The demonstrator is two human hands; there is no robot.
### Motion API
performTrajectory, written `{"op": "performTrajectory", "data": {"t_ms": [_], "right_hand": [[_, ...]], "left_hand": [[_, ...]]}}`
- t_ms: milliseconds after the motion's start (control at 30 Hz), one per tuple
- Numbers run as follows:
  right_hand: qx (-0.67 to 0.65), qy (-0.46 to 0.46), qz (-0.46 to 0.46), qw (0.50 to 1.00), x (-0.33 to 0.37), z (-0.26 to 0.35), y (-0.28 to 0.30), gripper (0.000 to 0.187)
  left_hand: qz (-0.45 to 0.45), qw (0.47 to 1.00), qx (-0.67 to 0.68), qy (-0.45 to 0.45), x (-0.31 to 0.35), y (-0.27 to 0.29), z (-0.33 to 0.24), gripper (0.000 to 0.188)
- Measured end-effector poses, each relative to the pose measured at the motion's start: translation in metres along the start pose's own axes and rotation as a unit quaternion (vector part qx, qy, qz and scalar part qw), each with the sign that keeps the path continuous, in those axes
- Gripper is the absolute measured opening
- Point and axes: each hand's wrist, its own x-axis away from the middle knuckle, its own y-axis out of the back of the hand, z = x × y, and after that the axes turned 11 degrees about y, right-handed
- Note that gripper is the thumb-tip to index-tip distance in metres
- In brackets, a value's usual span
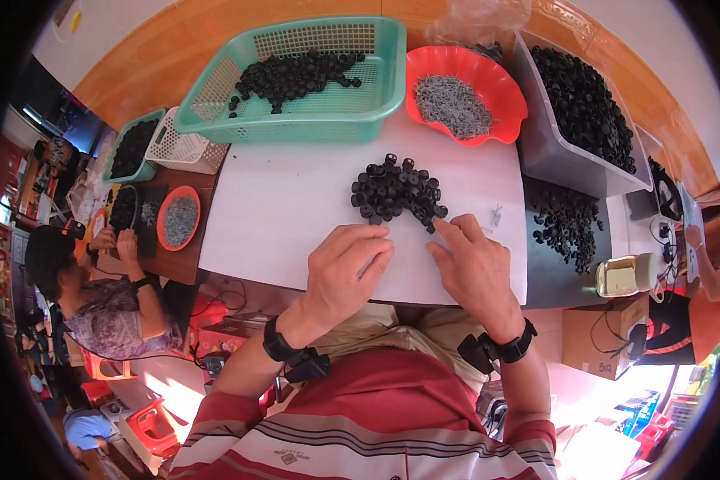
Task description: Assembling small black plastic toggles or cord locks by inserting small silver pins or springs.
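A heap of small black plastic parts (pixel 394 189) lies on the white sheet in front of me. Just short of the heap, my left hand (pixel 342 268) hovers with its fingers stretched forward and the thumb a little apart; I see nothing in it. My right hand (pixel 478 268) is at the heap's near right edge. Its index fingertip meets a black part (pixel 430 222) there, while the thumb stays apart from the finger. A few grey screws (pixel 495 216) lie on the sheet to the right of that hand.
Behind the heap stand a green basket (pixel 296 130) of black parts and a red bowl (pixel 508 100) of screws. A grey bin (pixel 580 164) of black parts is at right, with loose parts (pixel 568 228) and a bottle (pixel 622 276) nearer. Another person (pixel 116 296) works at left.
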Motion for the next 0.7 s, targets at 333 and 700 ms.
{"op": "performTrajectory", "data": {"t_ms": [333,700], "right_hand": [[-0.029,0.021,-0.003,0.999,-0.023,-0.013,0.003,0.022],[0.001,0.024,0.040,0.999,-0.020,-0.016,-0.001,0.025]], "left_hand": [[0.030,0.999,0.024,-0.012,0.000,-0.004,0.000,0.019],[0.048,0.998,0.044,-0.008,0.003,-0.005,-0.006,0.021]]}}
